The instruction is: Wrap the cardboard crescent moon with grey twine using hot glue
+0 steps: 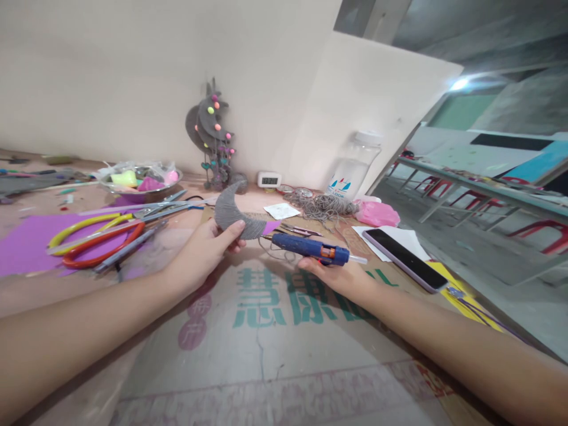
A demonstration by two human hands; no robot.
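Observation:
Between thumb and fingers, my left hand [224,238] grips a crescent moon [239,216] wrapped in grey yarn. Its right tip is bare and shows purple [271,226]. My right hand [331,273] is closed around a blue hot glue gun [310,247], with a clear glue stick poking from its back end. The gun's nozzle points left and is close to the moon's purple tip; whether they touch I cannot tell. A loose strand of grey yarn [278,257] hangs below the nozzle. Part of the gun's handle is hidden by my right hand.
Scissors with yellow and red handles [104,241] lie left on purple sheets [22,242]. Behind stand a bowl of bright pieces [137,180], finished grey moons [213,127], a timer [269,179] and a bottle [352,168]. Tangled yarn [326,207] and a phone [404,259] lie right.

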